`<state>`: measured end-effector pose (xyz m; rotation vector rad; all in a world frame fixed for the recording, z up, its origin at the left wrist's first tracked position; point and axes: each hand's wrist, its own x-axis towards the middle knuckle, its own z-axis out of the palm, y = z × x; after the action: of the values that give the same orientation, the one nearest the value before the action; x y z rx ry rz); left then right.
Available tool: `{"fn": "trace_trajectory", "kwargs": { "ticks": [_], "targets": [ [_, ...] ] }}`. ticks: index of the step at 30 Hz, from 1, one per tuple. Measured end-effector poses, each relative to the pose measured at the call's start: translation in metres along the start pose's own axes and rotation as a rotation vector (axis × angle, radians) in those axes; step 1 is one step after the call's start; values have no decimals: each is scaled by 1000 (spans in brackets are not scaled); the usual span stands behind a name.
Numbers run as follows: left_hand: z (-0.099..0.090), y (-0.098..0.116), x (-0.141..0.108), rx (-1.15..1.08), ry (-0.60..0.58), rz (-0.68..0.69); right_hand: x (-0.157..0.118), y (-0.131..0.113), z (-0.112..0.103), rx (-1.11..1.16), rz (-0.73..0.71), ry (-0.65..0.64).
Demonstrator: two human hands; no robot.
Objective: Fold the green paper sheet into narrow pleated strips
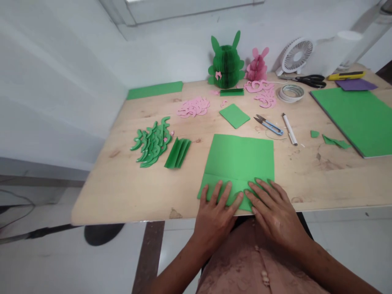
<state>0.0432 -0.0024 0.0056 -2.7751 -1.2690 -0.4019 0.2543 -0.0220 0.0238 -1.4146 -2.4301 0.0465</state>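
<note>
From afar I see left hand (217, 210) and right hand (274, 210) lying flat, fingers spread, on near part of green sheet (240, 155), below its crosswise crease. Sheet sits at near edge of wooden tabletop (119, 183). To left: pleated green paper (177, 153), heap of green cutouts (154, 143). Beyond: small green rectangle (234, 116), blue-handled snips (270, 125), white pen (289, 129).

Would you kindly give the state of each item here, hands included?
Green sheet: flat, with crosswise fold line.
Left hand: open, palm down on sheet.
Right hand: open, palm down on sheet.
Pleated paper: folds partly open.
Green paper figure: upright, fanned out.
Pink paper figure: upright, fanned out.
Blue snips: blades apart.
Scissors: lying flat; blades unclear.
Fan: upright; whether running, unclear.
Tape roll: lying flat.
Pen: lying down.
Cutter: lying down.
</note>
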Motion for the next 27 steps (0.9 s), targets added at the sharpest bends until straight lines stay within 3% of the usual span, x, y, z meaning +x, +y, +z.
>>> {"fn": "trace_trajectory", "kwargs": {
  "ticks": [7,27],
  "targets": [
    [-2,1,0,22,-34,-2,7,-9,0,0,-20,22],
    [-7,3,2,15,-37,-32,2,-2,6,-61,-71,9]
  ]
}}
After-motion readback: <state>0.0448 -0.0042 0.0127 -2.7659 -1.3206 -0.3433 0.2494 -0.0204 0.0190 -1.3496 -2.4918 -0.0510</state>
